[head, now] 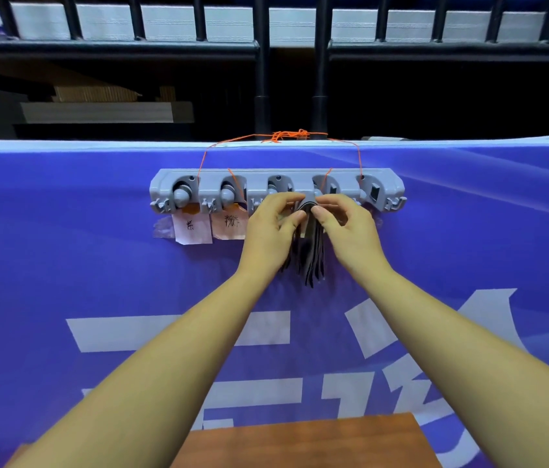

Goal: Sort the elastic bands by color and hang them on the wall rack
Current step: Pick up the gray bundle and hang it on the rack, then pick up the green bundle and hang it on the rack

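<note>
This looks like an improvised work corner in a storage-type room, not a fitted workshop. A blue printed banner (64, 265) serves as the wall. The grey plastic rack (381, 179) hangs from orange string (286, 135) tied to black metal posts (261, 79). Handwritten paper labels (192, 228) are taped below it. Behind are white padded slabs (172, 23) and stacked boards (97, 111). A wooden table (307, 440) stands in front.

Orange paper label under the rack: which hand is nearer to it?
Left. The left hand sits right beside the orange label, to its right; the right hand is farther right, beyond the dark bands.
</note>
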